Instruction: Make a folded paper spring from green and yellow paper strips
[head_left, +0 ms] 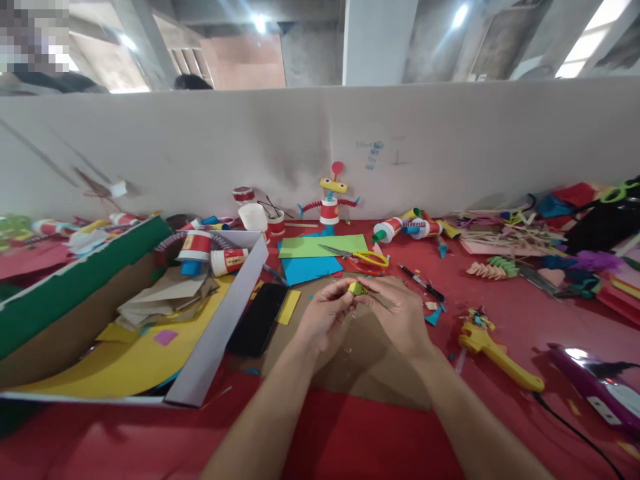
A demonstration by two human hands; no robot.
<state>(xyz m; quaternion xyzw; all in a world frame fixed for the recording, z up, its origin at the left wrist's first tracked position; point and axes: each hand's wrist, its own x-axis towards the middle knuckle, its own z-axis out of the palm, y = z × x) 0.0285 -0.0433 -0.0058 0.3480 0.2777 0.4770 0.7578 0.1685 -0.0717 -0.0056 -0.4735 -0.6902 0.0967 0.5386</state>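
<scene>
Between my two hands, over a brown cardboard sheet [370, 360], is a small folded yellow-green paper piece [356, 289]. The fingertips of my left hand [325, 317] pinch its left side. My right hand [397, 313] holds its right end with thumb and fingers. Just beyond lie scissors with yellow and orange handles [370, 259], partly on a green paper sheet [300, 247] over a blue sheet [305, 269]. A paper-cup figure [330, 210] with folded red arms and a yellow head stands upright by the wall.
To the left are a black phone [257, 320] and an open box [200, 360] with paper and cup figures. At right lie a pen [423, 283], a yellow glue gun [500, 353] with a cord, and a purple device [595, 387]. A white partition [200, 147] stands behind.
</scene>
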